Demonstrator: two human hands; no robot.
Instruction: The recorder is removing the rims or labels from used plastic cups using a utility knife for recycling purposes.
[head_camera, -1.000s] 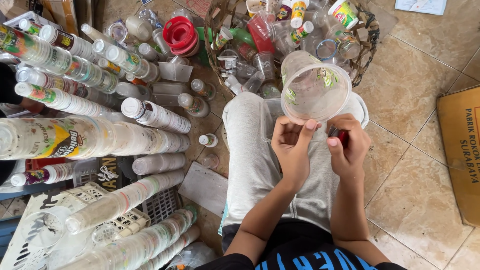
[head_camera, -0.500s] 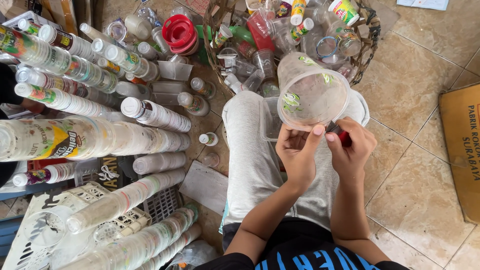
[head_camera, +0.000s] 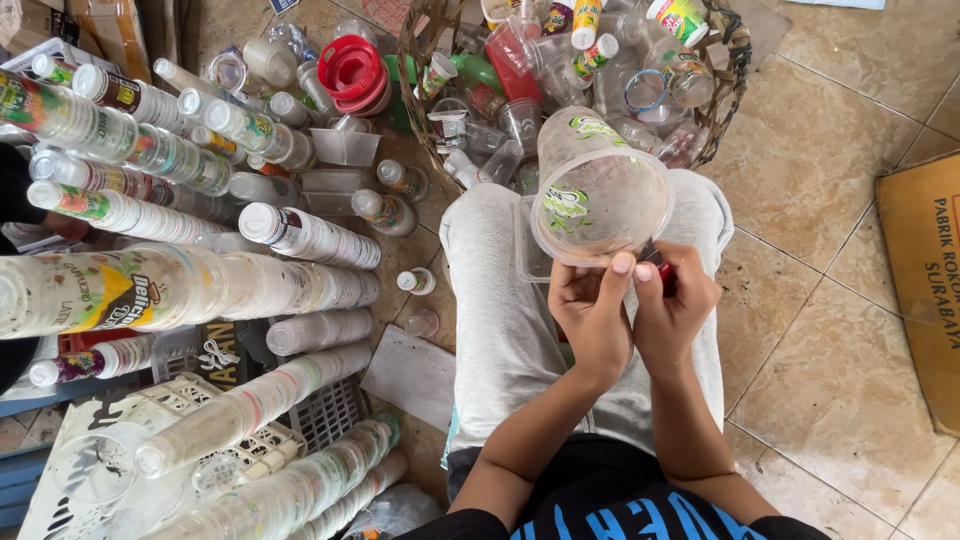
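Note:
I sit on the floor with grey trousers, both hands raised over my lap. My left hand (head_camera: 588, 315) grips the rim of a clear plastic cup (head_camera: 595, 190) with green print, its mouth turned toward me. My right hand (head_camera: 672, 310) touches the same rim from the right and holds a small red tool (head_camera: 664, 272), mostly hidden by the fingers. A woven basket (head_camera: 722, 95) full of used plastic cups and bottles stands just beyond my knees.
Long stacks of nested plastic cups (head_camera: 190, 290) lie to my left over white plastic crates (head_camera: 180, 420). Red lids (head_camera: 352, 70) and loose small bottles (head_camera: 385, 212) litter the floor ahead. A cardboard box (head_camera: 925, 290) sits on the tiles at the right.
The cup has tilted and shifted a little, with its mouth now facing me more squarely. Both hands stay together at its rim, my right hand's fingers working along the edge.

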